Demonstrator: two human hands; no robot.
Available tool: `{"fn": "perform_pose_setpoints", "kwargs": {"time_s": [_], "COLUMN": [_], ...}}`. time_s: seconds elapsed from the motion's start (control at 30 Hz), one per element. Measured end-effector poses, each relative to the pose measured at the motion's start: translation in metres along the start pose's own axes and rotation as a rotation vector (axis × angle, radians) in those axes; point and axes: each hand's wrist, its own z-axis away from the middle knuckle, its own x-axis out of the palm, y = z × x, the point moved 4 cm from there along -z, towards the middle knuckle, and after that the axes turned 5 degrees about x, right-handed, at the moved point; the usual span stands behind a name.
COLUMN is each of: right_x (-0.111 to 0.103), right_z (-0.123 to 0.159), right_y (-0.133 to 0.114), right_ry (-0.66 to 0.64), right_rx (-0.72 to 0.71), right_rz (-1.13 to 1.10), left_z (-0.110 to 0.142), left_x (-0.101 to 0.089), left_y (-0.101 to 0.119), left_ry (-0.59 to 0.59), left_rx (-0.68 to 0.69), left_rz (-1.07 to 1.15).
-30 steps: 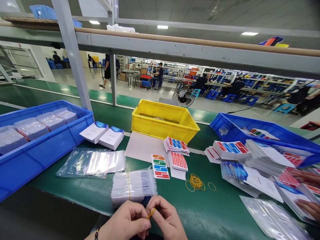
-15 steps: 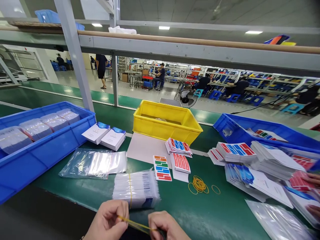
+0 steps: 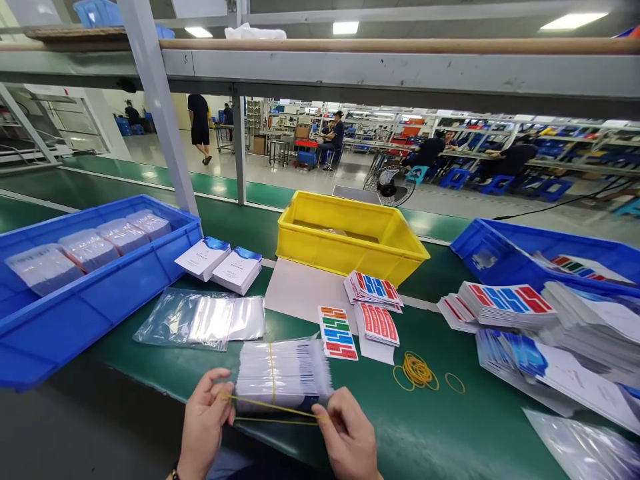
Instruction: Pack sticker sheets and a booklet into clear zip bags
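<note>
Between my left hand (image 3: 207,417) and my right hand (image 3: 349,430) a yellow rubber band (image 3: 275,405) is stretched into a long loop. Both hands have their fingers closed on its ends. Just beyond the band lies a bundle of plastic-sleeved booklets (image 3: 255,373), with another rubber band (image 3: 273,373) round its middle. The stretched loop crosses in front of the bundle's near edge; whether it touches the bundle I cannot tell. To the right rest a heap of rubber bands (image 3: 418,371) and a single loose one (image 3: 455,383).
Clear plastic bags (image 3: 200,320) and two booklet stacks (image 3: 237,267) lie near a blue bin (image 3: 100,293) of wrapped bundles. A yellow bin (image 3: 350,243) stands behind colourful sticker sheets (image 3: 339,332). More paper stacks (image 3: 507,303) and a blue bin (image 3: 480,250) are at right.
My hands have risen and moved apart, pulling the rubber band wider beside the bundle. The view has shifted, and the other person's hands at the right edge are out of sight.
</note>
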Motion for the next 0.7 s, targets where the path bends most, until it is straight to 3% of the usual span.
{"fn": "perform_pose_setpoints", "kwargs": {"time_s": [0.07, 0.13, 0.37, 0.43, 0.7], "right_x": [0.001, 0.002, 0.012, 0.015, 0.025], "right_z": [-0.006, -0.016, -0.055, -0.062, -0.089], "right_y": [0.009, 0.014, 0.014, 0.015, 0.017], "right_ry": [0.027, -0.026, -0.437, -0.501, -0.426], "right_rx": [0.147, 0.256, 0.397, 0.416, 0.498], "right_rz": [-0.067, -0.164, -0.36, -0.367, -0.452], "left_z": [-0.006, -0.011, -0.027, -0.033, -0.06], "left_x": [0.006, 0.012, 0.027, 0.029, 0.043], "left_y": [0.004, 0.012, 0.017, 0.015, 0.024], "left_ry": [-0.003, -0.032, -0.306, -0.352, -0.395], "left_rx": [-0.073, -0.129, -0.322, -0.343, -0.331], "left_rz": [0.103, 0.151, 0.091, 0.069, -0.046]}}
